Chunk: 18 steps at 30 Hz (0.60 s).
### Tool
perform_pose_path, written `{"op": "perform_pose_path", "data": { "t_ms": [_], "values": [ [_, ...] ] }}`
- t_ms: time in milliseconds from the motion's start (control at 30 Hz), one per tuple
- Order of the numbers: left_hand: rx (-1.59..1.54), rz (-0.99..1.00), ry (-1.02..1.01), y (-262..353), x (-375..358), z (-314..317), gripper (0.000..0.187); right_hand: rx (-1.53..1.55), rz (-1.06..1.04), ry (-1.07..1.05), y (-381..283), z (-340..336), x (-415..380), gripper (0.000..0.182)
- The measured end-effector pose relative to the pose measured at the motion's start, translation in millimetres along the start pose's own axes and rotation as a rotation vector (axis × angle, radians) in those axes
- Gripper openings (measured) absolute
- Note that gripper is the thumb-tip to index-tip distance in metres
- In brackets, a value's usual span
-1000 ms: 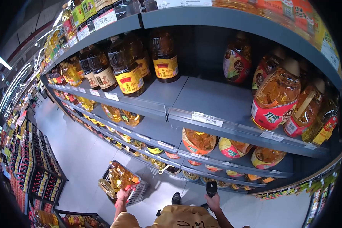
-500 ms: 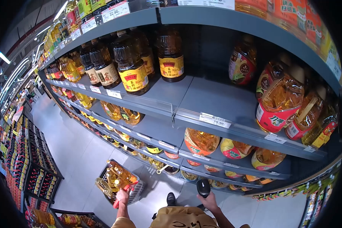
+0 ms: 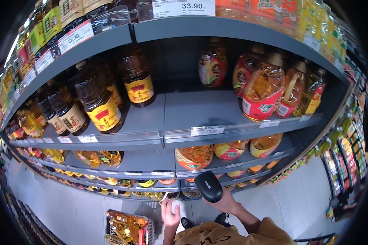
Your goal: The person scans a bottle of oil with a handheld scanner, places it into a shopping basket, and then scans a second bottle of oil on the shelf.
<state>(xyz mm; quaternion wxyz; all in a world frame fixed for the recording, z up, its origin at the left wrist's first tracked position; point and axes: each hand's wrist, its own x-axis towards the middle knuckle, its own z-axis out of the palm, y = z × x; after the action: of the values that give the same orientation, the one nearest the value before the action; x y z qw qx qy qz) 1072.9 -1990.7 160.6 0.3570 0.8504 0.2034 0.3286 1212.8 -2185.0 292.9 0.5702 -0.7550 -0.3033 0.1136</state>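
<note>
A black handheld barcode scanner sits in my right hand, its rounded head raised in front of the lower shelves. My left hand is held up beside it with the fingers apart and nothing in them. Below and left of that hand, a grey shopping basket stands on the floor, holding several oil bottles. Its red handle is not touched by either hand.
Shelves of cooking oil curve across the view. Dark bottles with yellow labels stand left on the upper shelf; red-labelled bottles stand right. Price tags line the edges. At far right, a person is near other shelving.
My left hand has let go of the basket's red handle and come up to the right. The scanner has risen in my right hand. My view has turned right and closer to the shelves.
</note>
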Motion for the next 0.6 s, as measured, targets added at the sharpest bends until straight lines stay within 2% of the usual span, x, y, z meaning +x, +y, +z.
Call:
{"op": "perform_pose_path", "data": {
  "t_ms": [67,200,400,467,500,600],
  "values": [
    [-0.102,0.113,-0.024,39.4,42.7,-7.0,0.029,-0.013,-0.038,0.056,-20.9,-8.0,6.3,0.04],
    [-0.206,0.4,0.074,93.4,115.4,-21.5,0.025,-0.036,-0.087,0.152,-65.3,-28.3,15.2,0.042],
    [-0.285,0.648,0.19,153.3,195.8,-47.6,0.025,0.165,0.06,0.145,-107.0,-61.8,43.8,0.035],
    [-0.257,0.68,0.25,167.5,229.5,-59.0,0.023,0.284,0.1,0.056,-116.4,-75.3,60.1,0.033],
    [-0.275,0.636,0.253,175.5,245.2,-66.1,0.025,0.381,0.126,-0.022,-130.0,-80.7,69.3,0.024],
    [-0.333,0.455,0.209,195.5,277.7,-86.9,0.028,0.583,0.107,-0.168,-142.4,-90.5,97.8,0.021]
  ]
}}
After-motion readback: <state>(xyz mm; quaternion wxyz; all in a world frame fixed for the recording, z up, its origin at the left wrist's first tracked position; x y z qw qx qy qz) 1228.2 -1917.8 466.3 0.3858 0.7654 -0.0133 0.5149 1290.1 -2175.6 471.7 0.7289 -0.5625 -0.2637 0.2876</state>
